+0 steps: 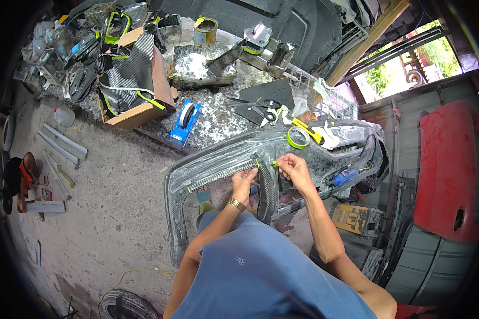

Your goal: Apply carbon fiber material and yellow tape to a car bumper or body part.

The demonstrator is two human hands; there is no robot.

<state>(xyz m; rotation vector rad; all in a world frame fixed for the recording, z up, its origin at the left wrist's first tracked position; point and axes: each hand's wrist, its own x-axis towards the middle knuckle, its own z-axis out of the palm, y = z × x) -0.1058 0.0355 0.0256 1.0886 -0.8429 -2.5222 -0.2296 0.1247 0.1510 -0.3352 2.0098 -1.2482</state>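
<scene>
In front of me lies a large grey moulded panel (174, 194) with a wide opening and a dark, woven carbon-fibre cloth strip (221, 176) along the opening's upper inner edge. My left hand (243, 184) grips this strip near the opening's upper right corner, beside a bit of yellow-green tape. In a pinch of thumb and fingers, my right hand (296, 171) holds a short piece of yellow-green tape (275, 164) just above the panel. A yellow-green tape roll (298, 137) and a yellow utility knife (308, 131) rest on the panel beyond that hand.
Behind the panel, a cluttered worktable (207, 119) bears a blue tape dispenser (185, 123), scissors (255, 104), a can (205, 31) and a cardboard box (162, 80). A blue tool (346, 176) lies at the panel's right. Another person (20, 178) crouches far left. A red panel (447, 170) leans right.
</scene>
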